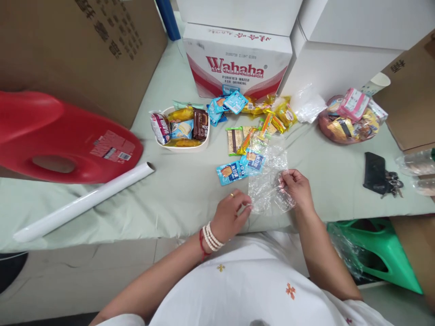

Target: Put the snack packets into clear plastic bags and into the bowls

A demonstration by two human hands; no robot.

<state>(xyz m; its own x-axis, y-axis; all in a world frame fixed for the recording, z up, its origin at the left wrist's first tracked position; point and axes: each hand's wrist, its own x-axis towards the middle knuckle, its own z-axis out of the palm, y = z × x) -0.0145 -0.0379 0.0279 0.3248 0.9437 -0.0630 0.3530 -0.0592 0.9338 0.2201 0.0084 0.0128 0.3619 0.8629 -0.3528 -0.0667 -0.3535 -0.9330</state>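
Observation:
A clear plastic bag (270, 188) is stretched between my two hands near the table's front edge. My left hand (233, 210), with a ring and a beaded bracelet, pinches its left side. At the bag's right side, my right hand (295, 185) grips the crumpled film. Blue snack packets (231, 173) lie just beyond my left hand, one of them partly under the bag. Behind the bag are wrapped crackers (234, 140) and orange-yellow snack sticks (267, 124). A white tub (204, 146) filled with packaged snacks stands farther left.
A Wahaha carton (238, 63) backs the snacks, with more blue packets before it. At left are a red jug (78, 140) and a white roll (84, 201). A snack bowl (326, 133), paper cup (375, 83), black pouch (374, 172) with keys and a green stool (390, 258) are right.

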